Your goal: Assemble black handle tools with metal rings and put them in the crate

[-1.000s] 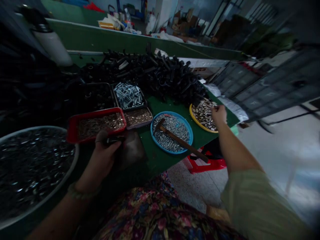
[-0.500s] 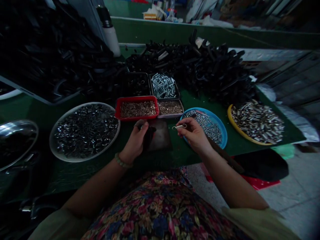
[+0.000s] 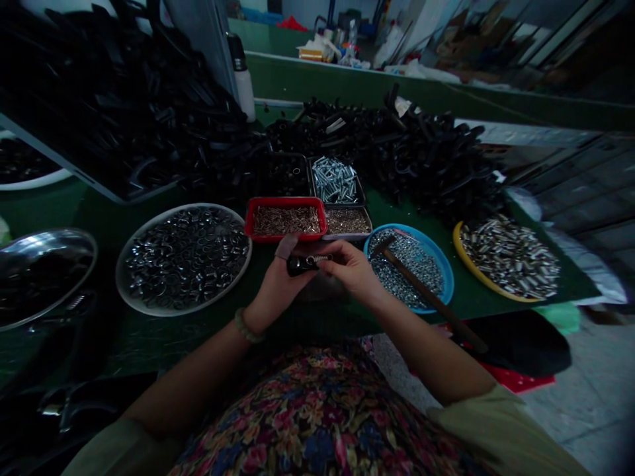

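Dim light over a green table (image 3: 347, 324); both hands are held close together above a flat plate (image 3: 322, 289), just in front of the red tray (image 3: 285, 238). A small black part (image 3: 297, 266) is gripped in the left hand (image 3: 278, 281), fingers and thumb closed around it. A silvery spring (image 3: 322, 259) is pinched between thumb and forefinger of the right hand (image 3: 360, 274), the tips almost meeting. Its looped end is held at the right end of the black part; whether it is hooked on cannot be told. Lining up the two seems the step in hand. The part is best gripped firmly and level, with its right end left uncovered; the spring is best pinched well back from the loop, so that the loop can be seen and steered. Light, straight pressure is called for, since a spring may be flicked away if squeezed aslant. The hammer (image 3: 426, 291), laid across the blue tray (image 3: 450, 284), is best not brushed by the right forearm
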`<state>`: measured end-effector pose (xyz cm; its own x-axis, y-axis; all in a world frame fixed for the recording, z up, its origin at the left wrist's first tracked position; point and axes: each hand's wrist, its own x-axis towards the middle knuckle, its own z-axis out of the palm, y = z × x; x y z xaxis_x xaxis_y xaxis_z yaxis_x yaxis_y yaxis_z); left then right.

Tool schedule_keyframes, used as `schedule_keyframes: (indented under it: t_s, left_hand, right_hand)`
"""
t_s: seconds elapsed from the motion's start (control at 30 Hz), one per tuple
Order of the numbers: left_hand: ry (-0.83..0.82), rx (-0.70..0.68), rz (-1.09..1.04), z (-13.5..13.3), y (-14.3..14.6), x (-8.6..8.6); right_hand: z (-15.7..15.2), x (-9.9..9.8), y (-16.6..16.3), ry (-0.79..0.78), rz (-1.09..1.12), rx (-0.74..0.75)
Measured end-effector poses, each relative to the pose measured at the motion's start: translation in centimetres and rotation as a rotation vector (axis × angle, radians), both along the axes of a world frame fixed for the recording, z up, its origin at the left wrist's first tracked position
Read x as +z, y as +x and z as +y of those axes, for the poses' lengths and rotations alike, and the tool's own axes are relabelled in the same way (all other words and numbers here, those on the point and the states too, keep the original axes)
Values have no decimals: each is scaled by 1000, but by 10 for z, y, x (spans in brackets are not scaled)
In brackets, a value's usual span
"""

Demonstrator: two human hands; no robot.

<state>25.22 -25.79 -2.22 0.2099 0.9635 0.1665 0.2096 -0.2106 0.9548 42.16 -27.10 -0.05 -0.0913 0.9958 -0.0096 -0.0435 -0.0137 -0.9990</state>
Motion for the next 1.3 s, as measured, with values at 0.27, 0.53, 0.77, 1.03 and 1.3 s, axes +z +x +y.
schedule_keyframes:
  t_s: [0.27,0.53,0.77,1.03,1.3]
  left_hand:
    - [-30,-26,-3,6,-1,3]
    - [-289,-443,115,32,6,22]
    - [-499,-236,-121,38,9,45]
    - [-4,-78,242,31,-3,59]
    - [154,-93,327,28,8,54]
  right_hand:
    - [8,-11,7,225,-129,34]
    - [26,32,40,417,-573,501]
    - [153,34,134,-301,-566,-454]
    - [204,-3,160,-598,-414,-384]
    - [176,-13,180,-664,-387,-357]
